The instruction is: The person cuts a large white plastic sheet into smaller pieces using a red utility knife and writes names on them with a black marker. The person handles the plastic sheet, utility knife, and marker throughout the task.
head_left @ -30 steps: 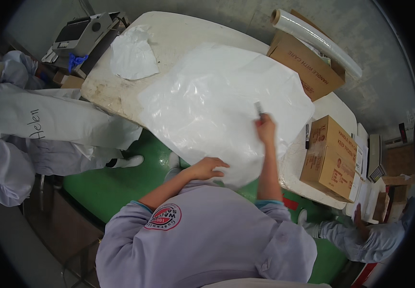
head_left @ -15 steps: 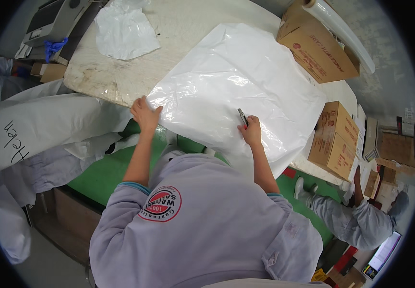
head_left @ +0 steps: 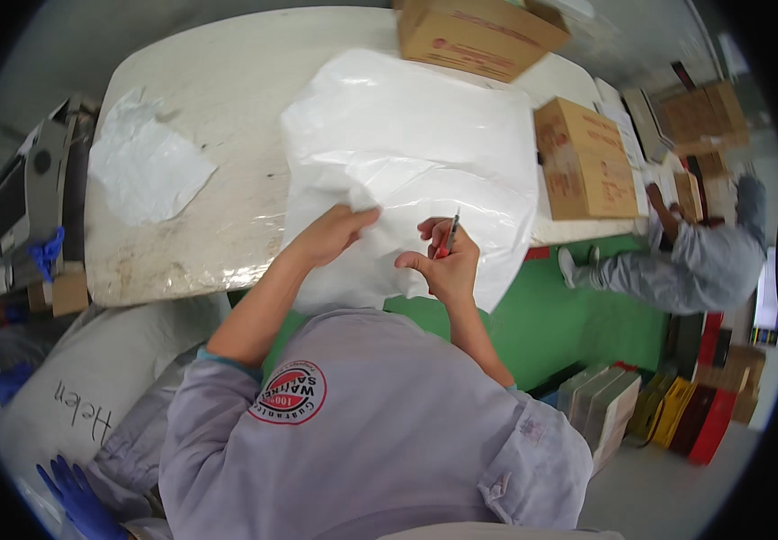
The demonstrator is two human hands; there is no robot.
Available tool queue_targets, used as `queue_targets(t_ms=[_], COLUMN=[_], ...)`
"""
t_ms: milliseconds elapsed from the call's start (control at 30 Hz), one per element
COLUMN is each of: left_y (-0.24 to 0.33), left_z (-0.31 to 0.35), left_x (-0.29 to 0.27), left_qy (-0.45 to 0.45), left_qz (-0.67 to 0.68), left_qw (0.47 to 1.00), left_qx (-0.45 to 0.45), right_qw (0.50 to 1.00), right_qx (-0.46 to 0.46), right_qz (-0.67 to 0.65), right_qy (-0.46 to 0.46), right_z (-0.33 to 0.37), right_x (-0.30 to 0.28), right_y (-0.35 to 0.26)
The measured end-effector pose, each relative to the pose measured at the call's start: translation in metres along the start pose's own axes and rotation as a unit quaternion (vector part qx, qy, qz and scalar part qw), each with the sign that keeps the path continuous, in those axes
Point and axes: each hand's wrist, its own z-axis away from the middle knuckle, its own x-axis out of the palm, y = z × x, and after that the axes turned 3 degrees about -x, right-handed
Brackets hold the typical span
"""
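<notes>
- Left hand (head_left: 330,236): grip apparently pinching the white plastic sheet (head_left: 425,126); tension evenly.
- Sheet: on table (head_left: 236,90), overhanging near edge.
- Right hand (head_left: 454,273): thumb spread, fingers retaining utility knife (head_left: 449,236); direct tip away from left hand.

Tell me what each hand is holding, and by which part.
The left hand appears to grip the white plastic sheet by a gathered fold left of its middle. The right hand holds a slim cutter-like tool by its red lower end.
</notes>
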Motion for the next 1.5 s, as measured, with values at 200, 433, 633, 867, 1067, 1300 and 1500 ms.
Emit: queue_targets(t_ms=[200,433,633,867,1067,1300,1500], left_y=[0.088,0.200,0.225,0.208,0.169,0.191,0.312], left_z=[-0.035,0.020,0.109,0.220,0.279,0.307,0.257], left_x=[0.086,0.121,0.080,-0.058,-0.136,-0.203,-0.270], left_qy=[-0.138,-0.418,0.145,0.467,0.583,0.611,0.455], left_qz=[-0.096,-0.031,0.011,-0.040,-0.029,-0.034,-0.050], left_qw=[0.926,0.698,0.688,0.631,0.610,0.621,0.851], left_qx=[0.338,0.580,0.711,0.619,0.536,0.489,0.257], right_qw=[0.912,0.823,0.911,0.984,0.928,0.870,0.927], right_qx=[-0.136,-0.003,0.201,0.121,0.238,0.231,-0.168], right_qz=[0.206,0.278,-0.024,0.103,-0.178,-0.327,0.295], right_qy=[0.327,0.496,0.359,0.086,0.223,0.287,0.157], right_z=[0.005,0.059,0.049,0.050,0.060,-0.035,-0.244], right_x=[-0.091,-0.179,-0.172,-0.088,-0.033,-0.004,-0.101], right_y=[0.011,0.103,0.161,0.152,0.241,0.197,0.220])
